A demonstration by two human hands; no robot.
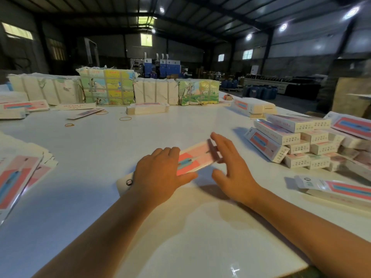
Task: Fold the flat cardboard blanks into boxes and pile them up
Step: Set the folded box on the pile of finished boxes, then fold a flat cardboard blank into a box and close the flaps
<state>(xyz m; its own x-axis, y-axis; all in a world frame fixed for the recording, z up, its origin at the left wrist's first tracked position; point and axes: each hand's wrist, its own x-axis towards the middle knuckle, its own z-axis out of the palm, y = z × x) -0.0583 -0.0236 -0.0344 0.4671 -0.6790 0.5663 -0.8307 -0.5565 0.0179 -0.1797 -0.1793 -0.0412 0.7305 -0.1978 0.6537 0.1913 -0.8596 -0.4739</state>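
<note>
A long pink, red and white cardboard blank [197, 159] lies at the middle of the white table [112, 141], its white end flap showing left of my wrist. My left hand [160, 175] lies on top of its near half, fingers spread and thumb along its near edge. My right hand [232, 167] is at its far right end with straight fingers touching it, blurred by motion. A pile of folded boxes [291, 141] rises at the right. A stack of flat blanks [18, 177] lies at the left edge.
Wrapped bundles of printed card [107, 87] line the far side of the table. Loose rubber bands [125, 118] and a small stack of blanks [147, 108] lie in the middle distance. One more folded box [337, 189] lies near right.
</note>
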